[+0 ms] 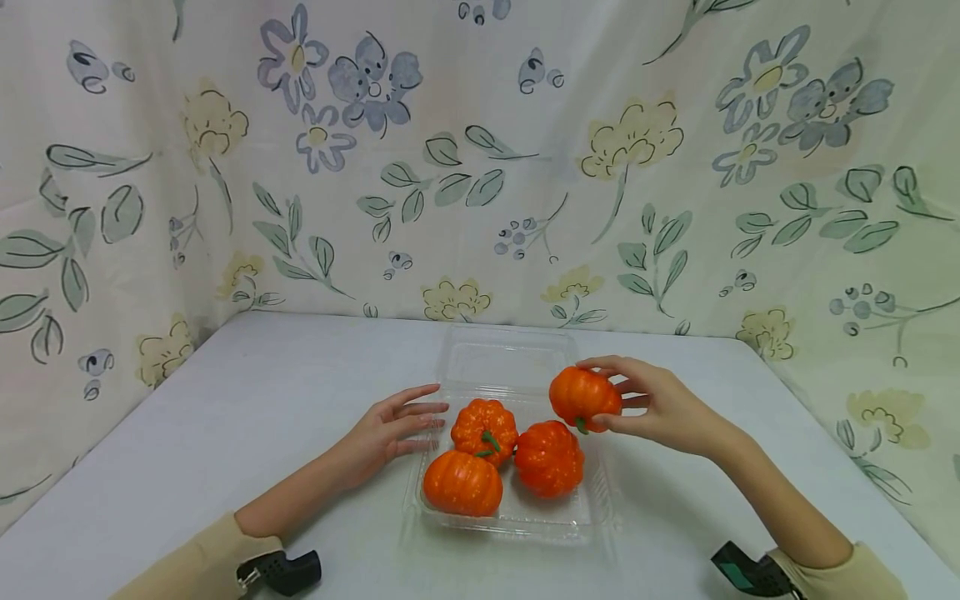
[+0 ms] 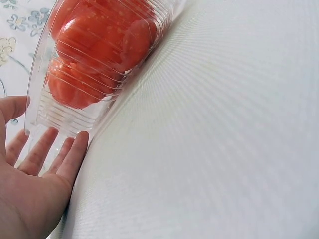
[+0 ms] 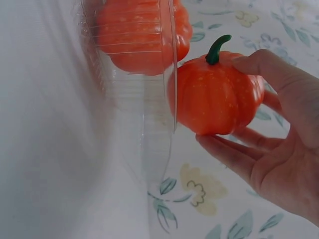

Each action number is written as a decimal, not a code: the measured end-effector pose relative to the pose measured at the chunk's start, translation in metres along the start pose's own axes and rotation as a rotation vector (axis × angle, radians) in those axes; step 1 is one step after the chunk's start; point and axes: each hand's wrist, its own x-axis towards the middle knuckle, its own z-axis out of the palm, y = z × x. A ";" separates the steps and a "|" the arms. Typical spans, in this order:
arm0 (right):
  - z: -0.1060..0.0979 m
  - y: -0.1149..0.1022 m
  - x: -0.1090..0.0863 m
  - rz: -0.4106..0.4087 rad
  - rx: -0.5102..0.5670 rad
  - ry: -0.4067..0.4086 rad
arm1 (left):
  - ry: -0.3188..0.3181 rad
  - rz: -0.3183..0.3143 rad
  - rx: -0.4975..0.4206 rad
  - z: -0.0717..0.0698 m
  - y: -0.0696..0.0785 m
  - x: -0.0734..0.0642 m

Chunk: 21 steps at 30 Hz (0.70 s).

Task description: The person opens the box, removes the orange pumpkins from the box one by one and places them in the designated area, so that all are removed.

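Observation:
A small orange pumpkin [image 1: 583, 395] with a green stem is gripped in my right hand [image 1: 651, 406] at the back right corner of a clear plastic clamshell box [image 1: 542, 523]. The right wrist view shows the held pumpkin [image 3: 217, 94] level with the box rim, thumb near its stem and fingers beneath. Three more pumpkins lie in the box: one at the back left [image 1: 483, 429], one at the front left [image 1: 462, 484] and one on the right [image 1: 549, 460]. My left hand [image 1: 390, 433] has its fingers extended, fingertips right at the box's left wall.
The box's clear lid [image 1: 510, 357] lies folded back behind it on the white table [image 1: 300, 375]. A floral curtain [image 1: 465, 208] hangs along the back and sides. Black wrist devices [image 1: 279, 572] sit at both sleeves.

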 end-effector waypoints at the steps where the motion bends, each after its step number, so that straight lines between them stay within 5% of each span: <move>1: 0.000 0.000 0.000 0.005 -0.001 0.000 | 0.000 0.000 -0.002 0.000 0.000 0.000; 21: -0.020 0.005 -0.006 0.060 -0.024 -0.027 | -0.009 0.004 0.001 -0.001 0.000 0.000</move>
